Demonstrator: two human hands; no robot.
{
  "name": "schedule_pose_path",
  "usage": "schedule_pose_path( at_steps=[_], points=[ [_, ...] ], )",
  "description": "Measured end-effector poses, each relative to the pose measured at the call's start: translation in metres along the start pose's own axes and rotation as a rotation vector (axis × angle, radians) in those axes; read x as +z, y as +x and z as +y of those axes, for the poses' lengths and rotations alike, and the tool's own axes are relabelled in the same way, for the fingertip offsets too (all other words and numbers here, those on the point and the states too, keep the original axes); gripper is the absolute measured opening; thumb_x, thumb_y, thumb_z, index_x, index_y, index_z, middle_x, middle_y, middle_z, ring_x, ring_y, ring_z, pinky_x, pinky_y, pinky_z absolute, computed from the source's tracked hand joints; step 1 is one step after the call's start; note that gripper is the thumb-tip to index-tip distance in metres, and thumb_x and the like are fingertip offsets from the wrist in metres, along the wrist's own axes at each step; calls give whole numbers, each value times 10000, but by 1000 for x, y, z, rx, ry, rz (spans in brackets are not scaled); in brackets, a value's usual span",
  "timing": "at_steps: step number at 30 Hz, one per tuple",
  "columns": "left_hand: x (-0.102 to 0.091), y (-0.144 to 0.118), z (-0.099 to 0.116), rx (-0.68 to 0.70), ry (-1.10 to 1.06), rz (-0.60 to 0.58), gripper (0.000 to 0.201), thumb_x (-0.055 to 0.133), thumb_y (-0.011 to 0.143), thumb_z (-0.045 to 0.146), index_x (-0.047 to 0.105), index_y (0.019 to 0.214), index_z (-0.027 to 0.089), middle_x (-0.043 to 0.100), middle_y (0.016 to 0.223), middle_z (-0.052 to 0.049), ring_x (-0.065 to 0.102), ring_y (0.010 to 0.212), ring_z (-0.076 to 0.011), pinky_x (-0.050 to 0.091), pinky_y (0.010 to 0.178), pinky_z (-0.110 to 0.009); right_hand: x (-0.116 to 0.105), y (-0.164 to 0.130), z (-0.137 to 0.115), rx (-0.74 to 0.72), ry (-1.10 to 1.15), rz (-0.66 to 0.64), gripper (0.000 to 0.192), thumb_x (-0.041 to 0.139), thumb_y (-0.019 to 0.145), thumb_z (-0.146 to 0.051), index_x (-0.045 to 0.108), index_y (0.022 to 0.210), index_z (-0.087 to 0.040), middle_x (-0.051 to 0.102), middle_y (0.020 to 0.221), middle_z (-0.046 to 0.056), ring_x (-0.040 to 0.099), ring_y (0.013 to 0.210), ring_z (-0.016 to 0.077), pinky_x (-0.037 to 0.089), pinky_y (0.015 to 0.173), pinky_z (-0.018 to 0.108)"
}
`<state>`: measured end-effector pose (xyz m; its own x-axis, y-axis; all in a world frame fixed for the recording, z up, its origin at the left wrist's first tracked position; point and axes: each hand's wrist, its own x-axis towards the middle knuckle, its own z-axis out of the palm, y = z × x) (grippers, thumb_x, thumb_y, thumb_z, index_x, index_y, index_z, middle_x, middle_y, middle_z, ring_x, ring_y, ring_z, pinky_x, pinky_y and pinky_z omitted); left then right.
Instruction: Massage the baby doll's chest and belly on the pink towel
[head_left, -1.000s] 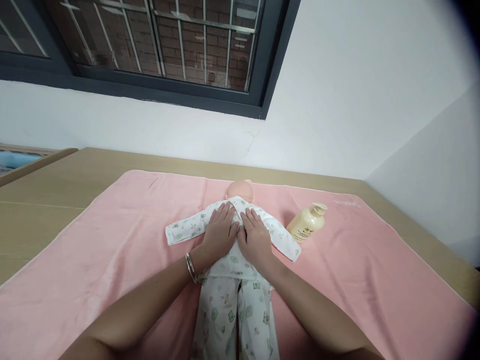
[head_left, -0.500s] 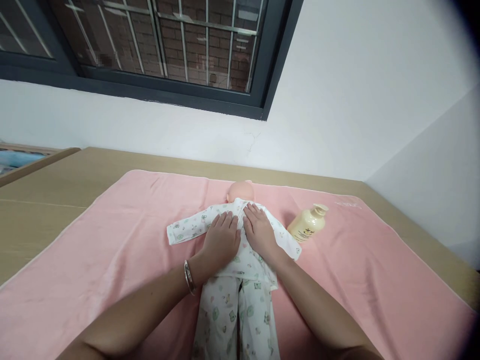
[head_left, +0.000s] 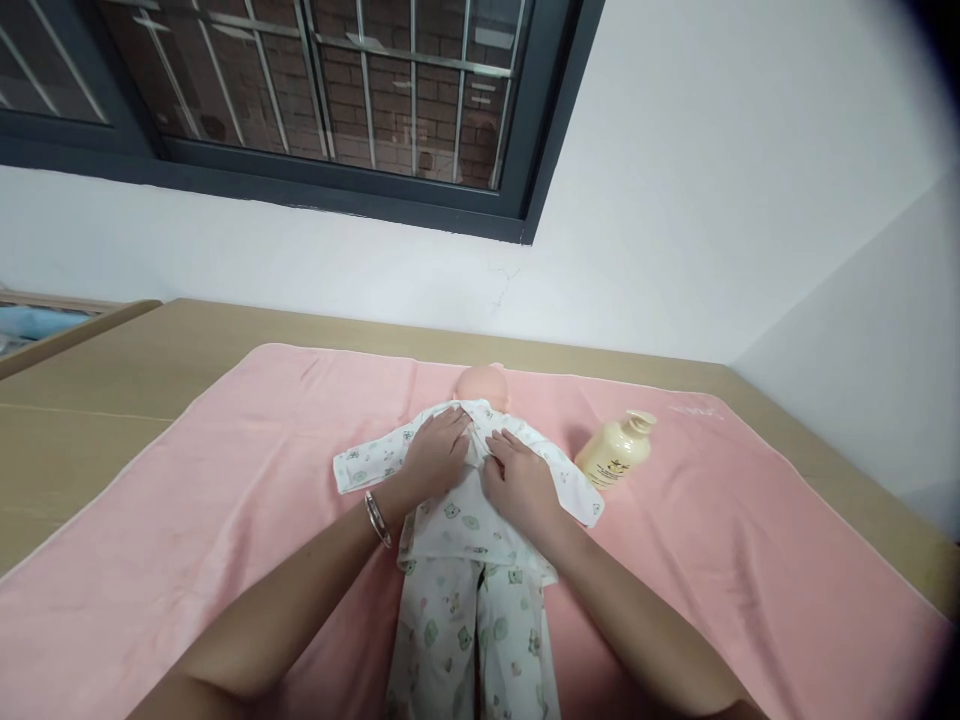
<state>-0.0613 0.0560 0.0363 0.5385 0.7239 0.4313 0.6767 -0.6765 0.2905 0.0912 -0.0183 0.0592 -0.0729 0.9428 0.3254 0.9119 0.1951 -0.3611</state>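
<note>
A doll lies on its back, its bald head (head_left: 482,386) at the far end. It wears a white baby shirt (head_left: 469,520) with a small green and pink print, and matching trousers (head_left: 442,635). My left hand (head_left: 437,452) is at the chest near the collar, its fingertips at the shirt's front edge and its thumb mostly hidden. Beside it my right hand (head_left: 521,482) has bent fingers closed on the cloth. Between both hands the shirt front is bunched and slightly raised. The doll's sleeves spread out to either side.
A pink sheet (head_left: 247,480) with some creases covers much of the wooden tabletop (head_left: 112,370). Right of the doll, a pale yellow pump bottle (head_left: 616,452) lies tilted near the sleeve. Behind are a white wall (head_left: 637,260) and a dark-framed window (head_left: 450,205).
Both hands were lying flat on the doll's chest. Now their fingers have drawn in at the shirt front, and the cloth between them is gathered. The left side of the hem has shifted outward.
</note>
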Motion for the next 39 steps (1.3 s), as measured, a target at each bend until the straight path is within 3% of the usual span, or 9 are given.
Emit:
schedule_pose_path(
  at_steps=[3, 10, 17, 24, 29, 35, 39],
  points=[
    [2, -2, 5, -31, 36, 1, 414, 312, 947, 226, 510, 1298, 127, 542, 1367, -133, 441, 1319, -250, 357, 1103, -485, 5, 0, 1, 1, -15, 34, 271, 415, 889, -147, 655, 990, -218, 636, 1252, 48, 497, 1274, 236, 452, 987, 358],
    [3, -17, 33, -112, 168, 1, 443, 314, 958, 227, 439, 1365, 102, 459, 1440, -172, 361, 1378, -286, 327, 1098, -492, 20, 1, 6, -24, -90, 73, 403, 434, 904, -226, 575, 1279, -182, 550, 1366, 81, 462, 1307, 271, 452, 1011, 420],
    [3, -32, 49, -93, 206, -16, 456, 366, 942, 263, 458, 1356, 97, 450, 1448, -177, 349, 1376, -336, 292, 1104, -537, 16, 13, 17, -7, -83, 91, 382, 408, 936, -240, 588, 1268, -182, 564, 1352, 72, 476, 1299, 245, 435, 1037, 400],
    [-8, -20, 39, -118, 55, 1, 374, 357, 949, 211, 580, 1246, 169, 589, 1333, -82, 476, 1289, -244, 359, 1096, -442, 24, 12, 17, -13, -96, 120, 428, 351, 954, -227, 561, 1312, -125, 527, 1386, 105, 443, 1324, 266, 403, 1068, 423],
    [1, -14, 26, -167, 29, 27, 405, 369, 951, 256, 538, 1302, 148, 517, 1413, -97, 404, 1357, -244, 318, 1130, -464, 28, 10, 20, -30, -74, 121, 455, 323, 970, -246, 522, 1352, -103, 495, 1412, 124, 400, 1355, 266, 357, 1106, 438],
    [16, -14, 12, -150, -10, 30, 498, 328, 950, 268, 389, 1419, 115, 392, 1504, -114, 279, 1428, -253, 240, 1166, -503, 28, 11, 25, -169, -59, 9, 524, 332, 979, -294, 379, 1435, -40, 327, 1514, 171, 212, 1438, 292, 238, 1159, 512],
    [16, -14, 10, -153, -34, 25, 505, 348, 940, 276, 392, 1416, 113, 385, 1506, -127, 283, 1424, -259, 232, 1168, -504, 26, 6, 17, -107, -68, 2, 501, 325, 976, -264, 415, 1412, -35, 379, 1484, 182, 260, 1422, 297, 272, 1149, 500]
  ],
)
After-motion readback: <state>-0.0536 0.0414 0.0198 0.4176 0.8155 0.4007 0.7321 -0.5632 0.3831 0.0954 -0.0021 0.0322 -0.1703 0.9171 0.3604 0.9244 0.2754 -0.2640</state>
